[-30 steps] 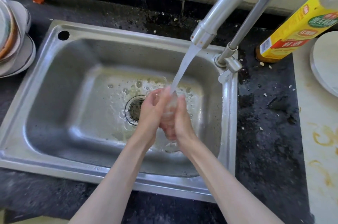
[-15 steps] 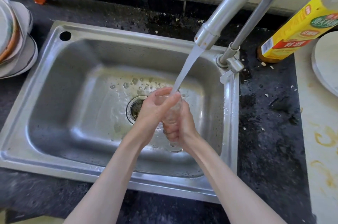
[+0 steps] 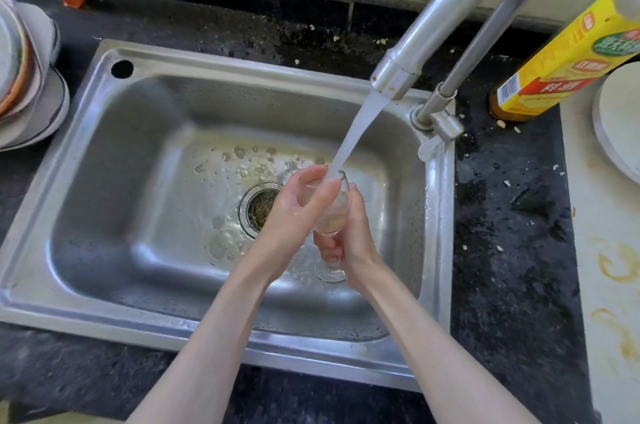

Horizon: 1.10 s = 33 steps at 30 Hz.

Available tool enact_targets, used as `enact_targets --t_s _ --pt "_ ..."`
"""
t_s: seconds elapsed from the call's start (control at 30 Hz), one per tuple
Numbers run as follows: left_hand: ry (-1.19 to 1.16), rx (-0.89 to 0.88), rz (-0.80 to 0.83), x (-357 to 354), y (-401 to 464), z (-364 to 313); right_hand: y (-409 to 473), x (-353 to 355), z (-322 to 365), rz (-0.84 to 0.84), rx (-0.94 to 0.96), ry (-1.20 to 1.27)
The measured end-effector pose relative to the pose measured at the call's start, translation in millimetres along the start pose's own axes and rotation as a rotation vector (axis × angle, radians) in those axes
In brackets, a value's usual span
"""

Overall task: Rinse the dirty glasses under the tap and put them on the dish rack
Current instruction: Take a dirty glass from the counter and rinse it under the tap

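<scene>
Just beyond the near sink rim, at about 5 o'clock of the stainless sink (image 3: 104,201), a stemmed glass (image 3: 331,212) is held over the basin, right of the drain (image 3: 259,207). Its round foot (image 3: 330,271) lies nearest the person and its mouth farthest, so the long axis runs roughly from 6 to 12 o'clock, tipped a little toward 1, with the opening raised to the stream. The right hand (image 3: 349,233) is curled round the stem and lower bowl, fingers wrapped tight. The left hand (image 3: 298,201) cups the bowl from the 9 o'clock side, its fingers bent over the rim. Some yellowish residue seems to sit low in the bowl.

To rinse well, I would keep the mouth squarely under the water (image 3: 353,132), turn the glass by its stem so the flow reaches all round, rub the rim and inside wall with the left fingers, then tip it out. Wet glass is slippery, so the stem grip should stay firm.

Farther off, at 1 o'clock, the tap (image 3: 446,11) arches over from its base at the sink's right rim. No dish rack can be made out.
</scene>
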State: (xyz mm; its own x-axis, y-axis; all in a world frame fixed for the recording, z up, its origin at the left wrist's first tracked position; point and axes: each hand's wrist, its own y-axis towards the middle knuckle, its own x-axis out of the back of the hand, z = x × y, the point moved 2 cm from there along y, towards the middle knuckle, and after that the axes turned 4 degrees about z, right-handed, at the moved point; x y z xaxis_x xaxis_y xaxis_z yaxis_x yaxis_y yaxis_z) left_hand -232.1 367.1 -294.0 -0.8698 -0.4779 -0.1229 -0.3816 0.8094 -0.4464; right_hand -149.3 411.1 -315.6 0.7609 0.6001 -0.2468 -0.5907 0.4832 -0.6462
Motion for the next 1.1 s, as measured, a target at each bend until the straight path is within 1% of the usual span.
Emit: enact_targets --t_s 0.1,0.17,0.27,0.37,0.43,0.53,0.63,0.7,0.8,0.9,1.0,1.1 --pt "0.073 -0.021 -0.094 -8.1 -1.0 3.4 2.3 -1.9 -7.9 -0.104 0.138 -0.076" --pt "0.078 -0.028 -0.103 -9.2 -0.8 5.1 3.3 -4.9 -12.5 -0.131 0.194 -0.092" --pt "0.041 -0.016 -0.044 -6.4 -3.0 4.2 4.0 0.2 -14.4 -0.137 0.175 -0.112" --pt "0.048 -0.023 -0.045 -1.0 -4.6 8.8 0.3 3.2 -12.7 -0.117 0.135 -0.041" --pt "0.001 -0.028 -0.047 0.7 -4.1 12.1 -1.1 2.8 -14.5 -0.092 0.129 0.019" --pt "-0.064 -0.015 -0.038 2.2 -3.3 16.4 -4.7 1.8 -12.8 -0.066 0.087 0.039" --pt "-0.027 -0.005 -0.041 5.5 -4.5 21.3 -5.1 2.5 -10.4 -0.056 0.019 0.016" --pt "0.007 0.034 -0.076 8.6 -4.8 24.4 -3.5 5.2 -10.4 -0.061 -0.063 0.005" --pt "-0.013 0.168 -0.136 13.0 -6.1 29.3 -7.1 5.4 -5.6 -0.024 -0.237 0.050" --pt "0.018 0.333 -0.149 14.1 -10.2 36.2 -15.2 3.5 -4.5 0.035 -0.403 0.127" --pt "0.012 0.436 -0.144 13.0 -14.3 43.0 -20.6 5.2 -6.0 0.007 -0.458 0.076" --pt "-0.034 0.487 -0.185 12.8 -16.7 44.6 -25.4 7.4 -7.1 -0.001 -0.495 0.025"
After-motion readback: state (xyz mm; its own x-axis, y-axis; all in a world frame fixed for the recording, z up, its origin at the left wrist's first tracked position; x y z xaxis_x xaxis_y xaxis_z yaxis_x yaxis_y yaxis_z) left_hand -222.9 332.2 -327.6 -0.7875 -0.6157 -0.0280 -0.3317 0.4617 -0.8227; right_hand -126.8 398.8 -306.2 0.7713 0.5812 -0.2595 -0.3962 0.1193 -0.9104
